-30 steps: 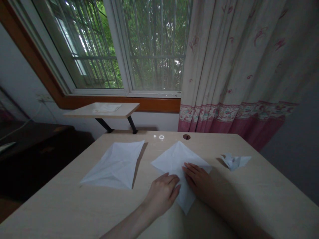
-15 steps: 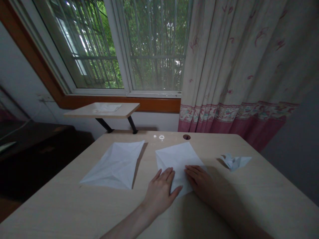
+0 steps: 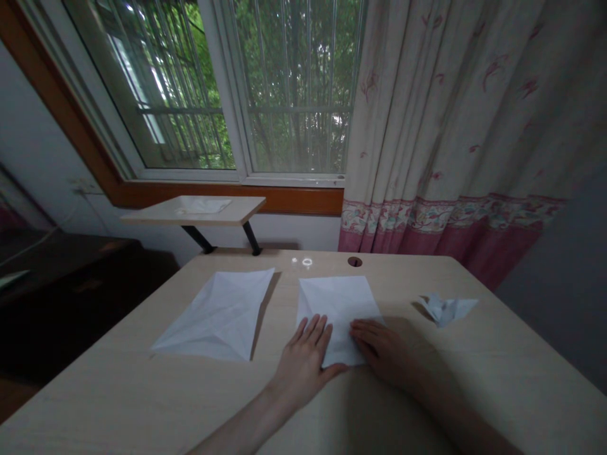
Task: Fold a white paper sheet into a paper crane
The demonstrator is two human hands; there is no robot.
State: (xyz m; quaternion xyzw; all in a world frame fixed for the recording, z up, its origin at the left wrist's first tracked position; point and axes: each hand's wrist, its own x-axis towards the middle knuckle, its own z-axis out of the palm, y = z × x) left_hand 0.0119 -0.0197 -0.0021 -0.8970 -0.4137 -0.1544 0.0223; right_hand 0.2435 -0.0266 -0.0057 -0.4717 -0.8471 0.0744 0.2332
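Note:
A white square sheet of paper (image 3: 339, 297) lies flat on the pale wooden table (image 3: 142, 398), with faint creases. My left hand (image 3: 308, 354) rests on its lower left part, fingers stretched out and thumb spread along the near edge. On the sheet's right side lies my right hand (image 3: 384, 351), fingers extended close together and flat on the paper. Another creased white sheet (image 3: 220, 316) lies to the left, its right edge lifted a little off the table. To the right sits a small folded white paper figure (image 3: 446, 309).
A small raised shelf (image 3: 227, 216) at the back left carries white paper (image 3: 202, 205). Behind the table are a barred window (image 3: 294, 88) and a long curtain (image 3: 417, 126). A round hole (image 3: 355, 261) is near the table's back edge.
The sheet under my hands has turned slightly counterclockwise, so its far edge now runs nearly level. My hands have shifted only slightly.

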